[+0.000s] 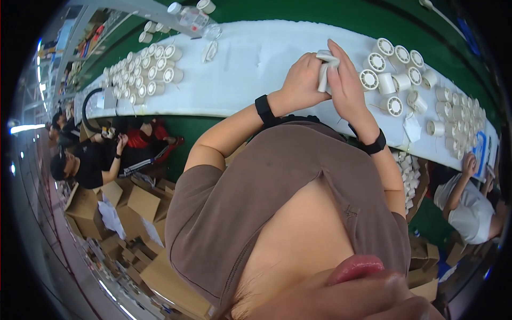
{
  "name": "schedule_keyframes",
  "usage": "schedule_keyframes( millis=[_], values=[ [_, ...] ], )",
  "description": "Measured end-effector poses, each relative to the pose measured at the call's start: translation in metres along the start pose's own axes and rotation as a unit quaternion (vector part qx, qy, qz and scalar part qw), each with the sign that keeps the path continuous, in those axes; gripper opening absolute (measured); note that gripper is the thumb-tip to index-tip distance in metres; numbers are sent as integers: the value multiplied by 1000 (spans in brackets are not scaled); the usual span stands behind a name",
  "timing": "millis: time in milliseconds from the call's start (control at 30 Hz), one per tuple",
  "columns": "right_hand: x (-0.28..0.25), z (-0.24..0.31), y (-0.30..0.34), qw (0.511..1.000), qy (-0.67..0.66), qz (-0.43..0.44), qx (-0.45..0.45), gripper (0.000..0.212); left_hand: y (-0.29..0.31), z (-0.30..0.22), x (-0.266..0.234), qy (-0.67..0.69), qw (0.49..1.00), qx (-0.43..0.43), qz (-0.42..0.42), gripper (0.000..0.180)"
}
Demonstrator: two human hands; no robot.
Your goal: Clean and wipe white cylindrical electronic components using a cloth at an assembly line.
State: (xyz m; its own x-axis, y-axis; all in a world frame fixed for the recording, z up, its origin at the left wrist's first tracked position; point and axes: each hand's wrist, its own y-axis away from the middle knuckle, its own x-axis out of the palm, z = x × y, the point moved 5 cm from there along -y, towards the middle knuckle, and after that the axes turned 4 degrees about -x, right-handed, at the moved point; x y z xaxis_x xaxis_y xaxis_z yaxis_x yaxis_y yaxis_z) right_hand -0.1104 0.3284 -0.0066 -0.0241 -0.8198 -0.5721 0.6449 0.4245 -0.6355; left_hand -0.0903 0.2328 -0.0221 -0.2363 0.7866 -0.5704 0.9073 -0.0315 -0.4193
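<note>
Over the near edge of the white-covered table [240, 64], my two hands meet around a folded white cloth or tissue [326, 63]. My left hand [303, 80] is closed, its fingers curled round the white piece. My right hand [348, 85] presses against it from the other side, fingers long and close together, thumb on the fold. Whether something small sits inside the folds is hidden. Nearest to my right hand stand several white round parts with slotted, wheel-like faces [368, 79], some upright and some on their sides.
More white round parts [154, 66] fill the table's left; another group [453, 114] lies far right. A clear plastic bottle [194, 20] and crumpled tissue [209, 52] lie at the back. Another tissue [412, 128] is near the front edge. Co-workers sit at both sides; cardboard boxes [128, 205] stand behind.
</note>
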Motion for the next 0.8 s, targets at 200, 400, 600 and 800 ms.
schedule_keyframes(
  millis=[200,400,600,800],
  values=[
    [32,-36,17,739,-510,84,433,33,8,-27,-14,-106,989,96,-44,57],
    [-23,-29,-1,706,-623,22,336,34,3,-15,-26,-1,997,-27,-76,53],
    [-41,-32,-13,746,-594,-81,291,32,6,0,-16,58,990,-125,-35,48],
    [2,8,-18,992,-118,6,-33,24,7,-4,-5,-79,996,-4,-44,55]
  ],
)
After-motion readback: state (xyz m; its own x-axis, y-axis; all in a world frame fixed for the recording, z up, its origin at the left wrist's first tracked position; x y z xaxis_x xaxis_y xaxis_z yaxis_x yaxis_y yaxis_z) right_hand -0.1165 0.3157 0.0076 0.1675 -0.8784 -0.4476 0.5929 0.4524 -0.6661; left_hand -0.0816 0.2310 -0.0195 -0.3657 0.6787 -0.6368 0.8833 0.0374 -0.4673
